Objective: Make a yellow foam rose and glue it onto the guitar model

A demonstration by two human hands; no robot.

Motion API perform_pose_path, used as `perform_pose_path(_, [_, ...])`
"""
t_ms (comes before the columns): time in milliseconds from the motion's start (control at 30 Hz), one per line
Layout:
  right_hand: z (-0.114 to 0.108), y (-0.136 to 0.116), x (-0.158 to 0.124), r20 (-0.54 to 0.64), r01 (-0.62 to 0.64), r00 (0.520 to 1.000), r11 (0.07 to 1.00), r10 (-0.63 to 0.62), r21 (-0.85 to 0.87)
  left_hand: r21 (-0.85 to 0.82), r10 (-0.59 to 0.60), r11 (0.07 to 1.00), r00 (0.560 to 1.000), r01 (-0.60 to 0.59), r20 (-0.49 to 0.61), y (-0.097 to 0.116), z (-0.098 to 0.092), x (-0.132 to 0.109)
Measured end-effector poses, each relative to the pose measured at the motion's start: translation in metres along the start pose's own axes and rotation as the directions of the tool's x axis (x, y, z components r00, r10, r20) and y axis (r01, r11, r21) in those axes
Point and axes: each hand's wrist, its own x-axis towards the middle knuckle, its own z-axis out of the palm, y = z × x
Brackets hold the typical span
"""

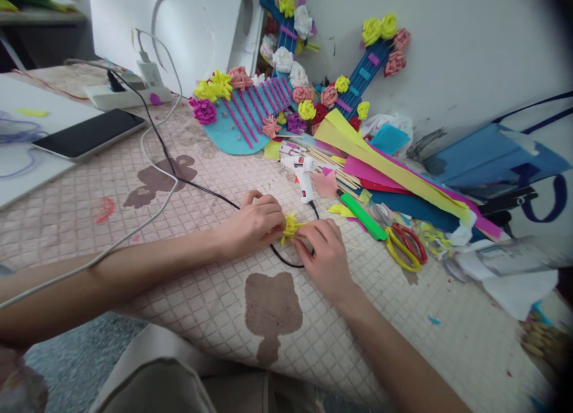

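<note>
Both hands meet over a quilted pink cloth (201, 299) with brown bear shapes. My left hand (255, 222) is curled, its fingers pinched on a small yellow felt flower (290, 225). My right hand (324, 252) is also closed, its fingertips pressed on the same flower from the right side. A black cable (201, 189) runs under the hands. Just beyond them lies a white glue gun (303, 175).
Blue felt boards with paper roses (250, 111) lean at the back wall. Coloured felt sheets (394, 168), a green strip (362, 216) and yellow-and-red scissors (405, 246) lie at right. A phone (89, 133) and a power strip (120, 93) are at left.
</note>
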Motion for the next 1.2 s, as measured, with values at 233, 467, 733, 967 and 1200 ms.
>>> perform_pose_path(233, [0.007, -0.003, 0.003, 0.022, 0.009, 1.0, 0.999, -0.008, -0.049, -0.005, 0.005, 1.0, 1.0, -0.005, 0.012, 0.002, -0.001, 0.0])
perform_pose_path(467, [0.009, -0.004, 0.004, 0.04, 0.04, 0.999, 0.991, -0.035, -0.128, 0.007, 0.004, 1.0, 1.0, -0.004, 0.005, 0.003, -0.001, 0.0])
perform_pose_path(733, [0.009, -0.005, 0.005, 0.081, 0.06, 0.996, 0.973, -0.043, -0.225, 0.064, 0.039, 0.997, 0.999, -0.04, 0.013, 0.005, -0.005, 0.0])
perform_pose_path(967, [0.012, -0.004, 0.004, 0.113, 0.049, 0.993, 0.96, -0.019, -0.276, 0.145, 0.084, 0.986, 0.996, -0.086, 0.022, 0.006, -0.004, 0.001])
perform_pose_path(1200, [0.009, -0.004, 0.003, 0.072, -0.02, 0.997, 0.989, 0.031, -0.147, 0.212, 0.078, 0.974, 0.997, -0.079, 0.013, 0.007, -0.004, 0.001])
